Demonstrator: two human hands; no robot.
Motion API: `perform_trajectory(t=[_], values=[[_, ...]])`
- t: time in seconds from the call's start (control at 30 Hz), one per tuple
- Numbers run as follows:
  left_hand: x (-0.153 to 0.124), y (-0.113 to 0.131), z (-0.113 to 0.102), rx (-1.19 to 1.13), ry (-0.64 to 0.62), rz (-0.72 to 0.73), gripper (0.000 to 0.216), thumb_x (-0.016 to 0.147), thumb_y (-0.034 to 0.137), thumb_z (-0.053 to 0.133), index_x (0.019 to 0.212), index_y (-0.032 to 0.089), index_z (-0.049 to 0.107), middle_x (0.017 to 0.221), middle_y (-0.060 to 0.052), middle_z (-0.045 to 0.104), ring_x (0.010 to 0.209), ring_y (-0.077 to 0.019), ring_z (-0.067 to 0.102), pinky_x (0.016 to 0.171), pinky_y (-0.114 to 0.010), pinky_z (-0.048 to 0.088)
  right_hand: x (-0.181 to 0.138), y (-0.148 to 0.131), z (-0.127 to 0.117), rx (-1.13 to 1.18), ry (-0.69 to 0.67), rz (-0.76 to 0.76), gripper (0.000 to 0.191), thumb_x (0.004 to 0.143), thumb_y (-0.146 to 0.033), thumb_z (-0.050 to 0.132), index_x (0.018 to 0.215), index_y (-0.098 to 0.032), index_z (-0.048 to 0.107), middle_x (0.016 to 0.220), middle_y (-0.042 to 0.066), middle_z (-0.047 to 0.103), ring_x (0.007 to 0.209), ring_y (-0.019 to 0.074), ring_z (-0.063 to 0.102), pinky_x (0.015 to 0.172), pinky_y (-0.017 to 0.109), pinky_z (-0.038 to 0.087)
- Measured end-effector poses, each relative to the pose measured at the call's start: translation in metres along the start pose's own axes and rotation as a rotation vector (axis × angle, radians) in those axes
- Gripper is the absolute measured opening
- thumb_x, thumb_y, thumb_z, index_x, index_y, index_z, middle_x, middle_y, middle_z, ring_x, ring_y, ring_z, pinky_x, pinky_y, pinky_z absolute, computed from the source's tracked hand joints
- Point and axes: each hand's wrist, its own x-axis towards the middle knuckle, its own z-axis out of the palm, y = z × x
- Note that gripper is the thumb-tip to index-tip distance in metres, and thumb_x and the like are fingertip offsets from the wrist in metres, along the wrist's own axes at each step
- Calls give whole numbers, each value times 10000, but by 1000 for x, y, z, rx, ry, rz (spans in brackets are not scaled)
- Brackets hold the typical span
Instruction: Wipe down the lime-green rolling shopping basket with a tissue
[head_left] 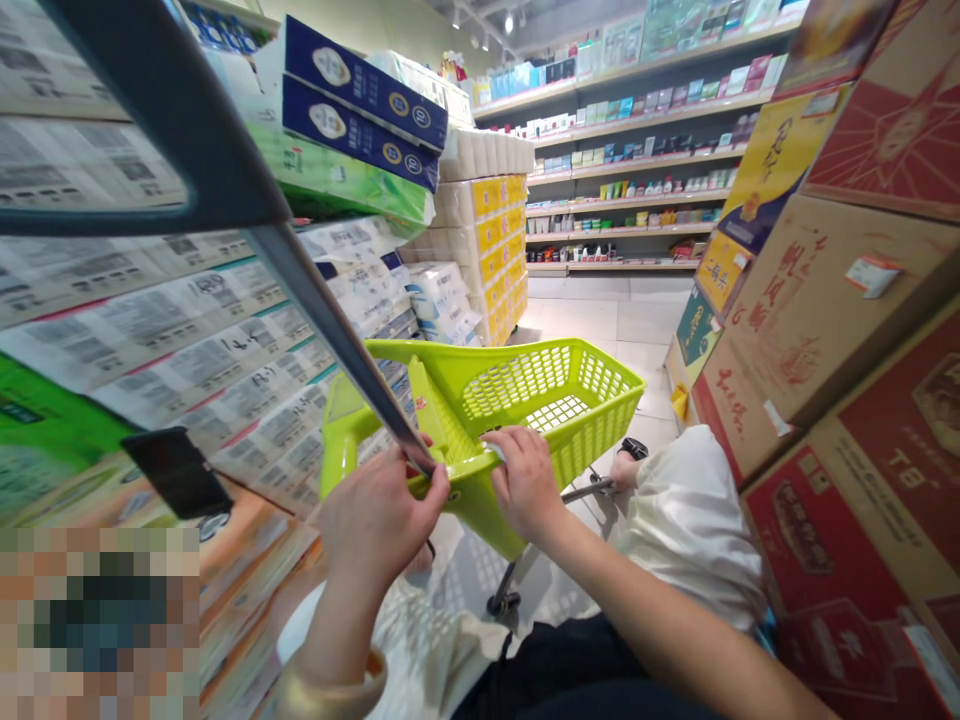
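A lime-green shopping cart (600,430) with perforated basket walls stands in front of me, between my knees. A metal pole (337,345) slants from its near rim up to a dark handle frame (225,120) at upper left. My left hand (379,515) closes around the lower end of this pole, thumb and fingers at the cart's rim. Over the near side of the basket rim curls my right hand (525,480), with its fingertips on the top edge. The basket's visible floor shows only its grid.
Stacked tissue packs (360,100) and paper bundles (187,340) line the left side. A dark phone-like object (180,470) is at lower left. Cardboard cartons (810,300) wall the right. Shelves of small goods (630,160) stand behind a tiled floor (630,320).
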Motion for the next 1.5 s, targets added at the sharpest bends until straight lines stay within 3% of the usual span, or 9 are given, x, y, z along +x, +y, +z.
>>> perform_trajectory(t=[0.17, 0.3, 0.47, 0.53, 0.7, 0.8, 0.97, 1.23, 1.5], values=[[0, -1, 4, -18, 44, 23, 291, 842, 446, 504, 968, 251, 679, 864, -17, 737, 784, -224, 685, 636, -298, 445, -1, -34, 4, 83, -69, -155, 424, 801, -151, 500, 1219, -176, 566, 1164, 100, 562, 1097, 246, 457, 1012, 418, 355], [2, -5, 6, -30, 55, 33, 265, 833, 454, 522, 902, 252, 679, 857, -13, 737, 769, -221, 685, 622, -294, 436, 0, -19, -1, 37, -82, -171, 415, 796, -131, 485, 1197, -173, 583, 1137, 98, 574, 1075, 236, 471, 987, 392, 371], [3, -5, 4, -9, 40, 22, 251, 826, 453, 531, 891, 259, 675, 820, -13, 732, 773, -230, 686, 613, -296, 427, 1, 8, -5, -68, -25, 26, 431, 759, -72, 450, 1154, -157, 600, 1097, 108, 583, 1073, 247, 468, 983, 414, 361], [4, -4, 4, -1, 38, 19, 259, 827, 454, 528, 905, 258, 677, 825, -17, 732, 778, -233, 686, 613, -297, 428, 2, -1, -3, -46, -21, 23, 416, 763, -80, 456, 1145, -155, 603, 1094, 107, 581, 1065, 245, 467, 986, 413, 359], [4, -4, 7, -9, 49, 31, 289, 836, 449, 515, 965, 247, 675, 827, -22, 734, 775, -226, 685, 619, -292, 436, 4, -35, 5, 56, -80, -145, 375, 818, -156, 494, 1181, -176, 588, 1145, 95, 571, 1079, 235, 467, 1006, 395, 355], [5, -6, 5, -8, 37, 17, 292, 830, 459, 517, 939, 241, 678, 801, -22, 732, 763, -219, 682, 608, -282, 436, 5, -25, 3, 25, -94, -150, 379, 809, -146, 499, 1174, -185, 592, 1139, 93, 576, 1074, 235, 473, 991, 390, 363], [8, -8, -1, -10, -10, -20, 282, 809, 476, 526, 910, 259, 676, 807, -2, 737, 756, -211, 684, 596, -273, 428, 3, 5, 0, -71, -43, 9, 432, 761, -71, 458, 1160, -172, 591, 1102, 101, 576, 1083, 239, 462, 996, 412, 358], [8, -14, -1, 0, -43, -32, 318, 809, 487, 508, 938, 256, 684, 845, -7, 744, 782, -223, 690, 611, -279, 429, 6, -32, 12, 13, -92, -140, 394, 785, -122, 506, 1164, -178, 597, 1127, 88, 575, 1064, 231, 465, 989, 382, 370], [12, -27, 4, -48, -7, 6, 302, 796, 479, 508, 923, 257, 670, 788, -7, 722, 768, -248, 671, 656, -320, 450, 1, 26, 0, -145, -49, -1, 424, 742, -62, 495, 1134, -168, 616, 1075, 98, 587, 1052, 238, 475, 975, 379, 364]])
